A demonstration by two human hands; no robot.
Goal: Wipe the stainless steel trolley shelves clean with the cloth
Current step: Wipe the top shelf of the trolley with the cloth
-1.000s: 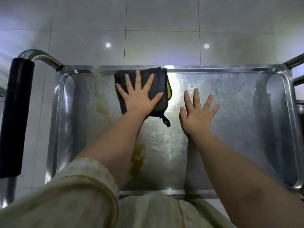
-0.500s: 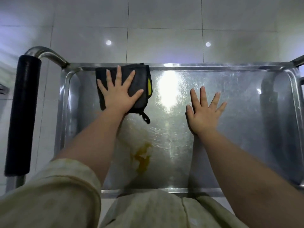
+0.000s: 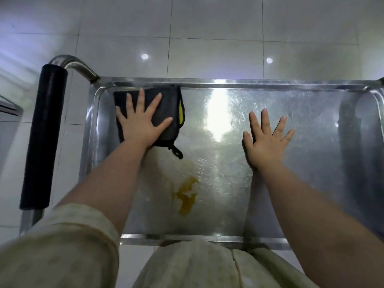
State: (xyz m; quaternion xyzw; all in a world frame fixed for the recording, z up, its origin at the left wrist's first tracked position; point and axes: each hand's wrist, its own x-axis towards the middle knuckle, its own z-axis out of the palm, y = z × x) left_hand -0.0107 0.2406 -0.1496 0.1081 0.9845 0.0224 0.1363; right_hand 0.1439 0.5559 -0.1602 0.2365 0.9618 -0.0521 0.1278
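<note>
Head view: dark cloth (image 3: 168, 104) in far-left corner of top trolley shelf (image 3: 270, 85), flat under left hand (image 3: 143, 123), fingers spread, pressing; right hand (image 3: 266, 142) spread on bare steel; yellow stain (image 3: 187, 196) nearward-right of cloth, left hand closer

The shelf (image 3: 311, 163) is cut off at its right end.
</note>
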